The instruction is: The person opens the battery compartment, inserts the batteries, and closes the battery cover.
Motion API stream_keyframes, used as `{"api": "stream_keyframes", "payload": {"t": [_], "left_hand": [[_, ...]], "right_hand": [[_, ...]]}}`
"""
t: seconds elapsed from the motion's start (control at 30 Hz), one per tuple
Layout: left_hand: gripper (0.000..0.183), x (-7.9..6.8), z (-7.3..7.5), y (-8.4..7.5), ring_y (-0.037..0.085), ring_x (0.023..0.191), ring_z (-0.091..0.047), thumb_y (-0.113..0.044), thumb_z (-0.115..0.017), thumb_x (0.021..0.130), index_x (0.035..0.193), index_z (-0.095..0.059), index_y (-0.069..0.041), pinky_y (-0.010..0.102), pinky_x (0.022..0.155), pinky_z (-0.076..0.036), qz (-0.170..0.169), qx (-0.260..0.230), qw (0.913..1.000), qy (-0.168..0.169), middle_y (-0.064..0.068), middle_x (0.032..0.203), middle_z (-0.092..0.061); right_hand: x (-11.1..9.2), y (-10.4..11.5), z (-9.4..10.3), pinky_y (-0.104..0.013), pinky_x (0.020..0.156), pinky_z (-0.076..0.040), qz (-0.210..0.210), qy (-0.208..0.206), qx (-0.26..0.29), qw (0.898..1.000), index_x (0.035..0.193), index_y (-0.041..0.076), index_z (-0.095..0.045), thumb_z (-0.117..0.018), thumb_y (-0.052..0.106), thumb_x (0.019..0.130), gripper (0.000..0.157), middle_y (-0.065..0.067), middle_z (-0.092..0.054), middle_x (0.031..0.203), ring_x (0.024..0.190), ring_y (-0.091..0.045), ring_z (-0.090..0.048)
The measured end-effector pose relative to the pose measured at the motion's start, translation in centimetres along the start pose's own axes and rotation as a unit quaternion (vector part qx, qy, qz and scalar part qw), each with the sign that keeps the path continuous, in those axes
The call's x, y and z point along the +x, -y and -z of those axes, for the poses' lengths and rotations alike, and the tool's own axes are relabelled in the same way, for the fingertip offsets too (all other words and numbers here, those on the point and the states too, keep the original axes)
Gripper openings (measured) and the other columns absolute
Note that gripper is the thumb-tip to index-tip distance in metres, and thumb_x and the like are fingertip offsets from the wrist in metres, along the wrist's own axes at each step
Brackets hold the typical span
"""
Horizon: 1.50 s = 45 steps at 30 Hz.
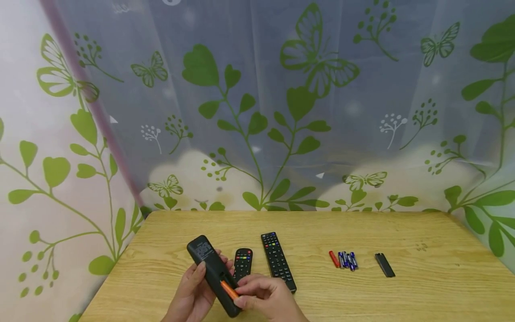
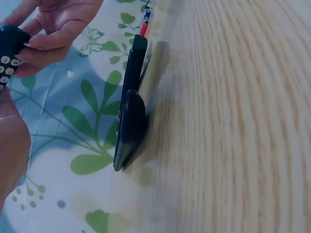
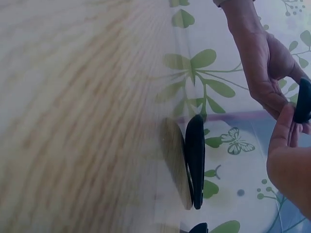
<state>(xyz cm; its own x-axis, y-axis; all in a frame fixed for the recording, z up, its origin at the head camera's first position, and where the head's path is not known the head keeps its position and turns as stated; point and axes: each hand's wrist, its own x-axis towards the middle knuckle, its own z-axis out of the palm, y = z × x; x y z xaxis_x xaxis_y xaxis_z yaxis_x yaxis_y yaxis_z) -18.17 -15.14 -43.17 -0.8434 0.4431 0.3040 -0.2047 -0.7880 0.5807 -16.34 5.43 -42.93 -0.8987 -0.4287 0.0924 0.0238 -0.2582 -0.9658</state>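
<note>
My left hand [image 1: 195, 288] grips a black remote control [image 1: 209, 264], back side up and tilted, with its battery compartment uncovered. An orange battery [image 1: 229, 290] lies slanted at the compartment, and the thumb and index finger of my right hand [image 1: 271, 293] pinch its lower end. Button rows on the held remote [image 2: 7, 68] show in the left wrist view, where my right hand [image 2: 63, 34] is close beside its end. In the right wrist view both hands meet around the remote's dark end [image 3: 303, 99]; the battery is hidden there.
On the wooden table [image 1: 342, 299], a small remote [image 1: 243, 261] and a longer remote [image 1: 277, 259] lie face up behind the hands. Farther right are a red battery [image 1: 334, 259], several blue batteries [image 1: 348, 260] and a black battery cover [image 1: 385, 264]. A patterned curtain [image 1: 281, 134] hangs behind.
</note>
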Motion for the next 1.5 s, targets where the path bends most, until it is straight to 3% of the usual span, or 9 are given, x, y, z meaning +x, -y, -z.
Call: {"api": "stream_keyframes", "payload": {"t": [0.2, 0.37, 0.63, 0.93, 1.1, 1.27, 1.5], "left_hand": [[0.038, -0.2, -0.1, 0.0, 0.022, 0.121, -0.053, -0.016, -0.024, 0.106, 0.126, -0.055, -0.006, 0.037, 0.112, -0.025, 0.0, -0.011, 0.9999, -0.006, 0.008, 0.121, -0.058], [0.036, -0.3, -0.2, 0.1, 0.022, 0.121, -0.053, -0.015, -0.025, 0.106, 0.126, -0.053, -0.006, 0.037, 0.112, -0.026, 0.002, -0.009, 0.9999, -0.004, 0.008, 0.121, -0.057], [0.035, -0.4, 0.1, 0.0, 0.022, 0.122, -0.052, -0.012, -0.025, 0.106, 0.129, -0.051, -0.005, 0.037, 0.112, -0.023, 0.001, 0.001, 0.9999, 0.017, 0.008, 0.122, -0.056], [0.037, -0.4, 0.2, 0.0, 0.023, 0.121, -0.053, -0.008, -0.026, 0.106, 0.129, -0.054, -0.004, 0.037, 0.112, -0.024, -0.009, 0.013, 0.9997, 0.02, 0.009, 0.122, -0.057], [0.036, -0.4, 0.3, 0.0, 0.023, 0.12, -0.054, -0.006, -0.027, 0.105, 0.129, -0.055, -0.004, 0.038, 0.112, -0.025, -0.012, 0.016, 0.9995, 0.024, 0.009, 0.122, -0.059], [0.036, -0.4, 0.3, -0.1, 0.023, 0.121, -0.053, -0.004, -0.03, 0.104, 0.131, -0.054, -0.005, 0.038, 0.111, -0.027, -0.012, 0.028, 0.9989, 0.035, 0.009, 0.123, -0.059], [0.034, -0.5, 0.1, -0.1, 0.023, 0.121, -0.053, -0.003, -0.033, 0.104, 0.13, -0.055, -0.006, 0.038, 0.108, -0.033, -0.018, 0.055, 0.9978, 0.032, 0.009, 0.123, -0.06]], "right_hand": [[-0.2, -0.2, -0.6, -0.026, 0.08, -0.055, 0.031, -0.007, -0.012, 0.999, 0.102, -0.015, -0.067, -0.075, 0.015, 0.083, 0.036, -0.01, -0.062, 0.106, 0.099, -0.021, -0.058], [-0.3, -0.2, -1.1, -0.029, 0.079, -0.056, 0.031, -0.022, 0.005, 0.999, 0.1, -0.015, -0.067, -0.076, 0.011, 0.081, 0.033, -0.01, -0.062, 0.103, 0.096, -0.022, -0.058], [-0.3, -0.1, -1.3, -0.027, 0.077, -0.056, -0.008, -0.056, -0.02, 0.998, 0.095, -0.006, -0.07, -0.079, 0.016, 0.08, 0.029, -0.011, -0.065, 0.103, 0.092, -0.023, -0.062], [-0.1, 0.2, -1.4, -0.026, 0.073, -0.055, -0.059, -0.07, 0.007, 0.996, 0.091, -0.003, -0.068, -0.08, 0.017, 0.078, 0.027, -0.008, -0.065, 0.093, 0.079, -0.019, -0.064], [0.0, 0.0, -1.4, -0.027, 0.074, -0.055, -0.074, -0.072, 0.009, 0.995, 0.091, -0.003, -0.068, -0.08, 0.015, 0.078, 0.025, -0.007, -0.064, 0.091, 0.079, -0.019, -0.065], [-0.1, -0.3, -1.4, -0.03, 0.077, -0.055, -0.057, -0.07, -0.007, 0.996, 0.097, 0.0, -0.07, -0.077, 0.015, 0.081, 0.024, -0.007, -0.065, 0.097, 0.084, -0.022, -0.066], [-0.3, 0.2, -2.0, -0.028, 0.076, -0.056, -0.011, -0.048, -0.05, 0.998, 0.109, 0.004, -0.072, -0.07, 0.02, 0.089, 0.026, -0.009, -0.057, 0.109, 0.099, -0.024, -0.056]]}}
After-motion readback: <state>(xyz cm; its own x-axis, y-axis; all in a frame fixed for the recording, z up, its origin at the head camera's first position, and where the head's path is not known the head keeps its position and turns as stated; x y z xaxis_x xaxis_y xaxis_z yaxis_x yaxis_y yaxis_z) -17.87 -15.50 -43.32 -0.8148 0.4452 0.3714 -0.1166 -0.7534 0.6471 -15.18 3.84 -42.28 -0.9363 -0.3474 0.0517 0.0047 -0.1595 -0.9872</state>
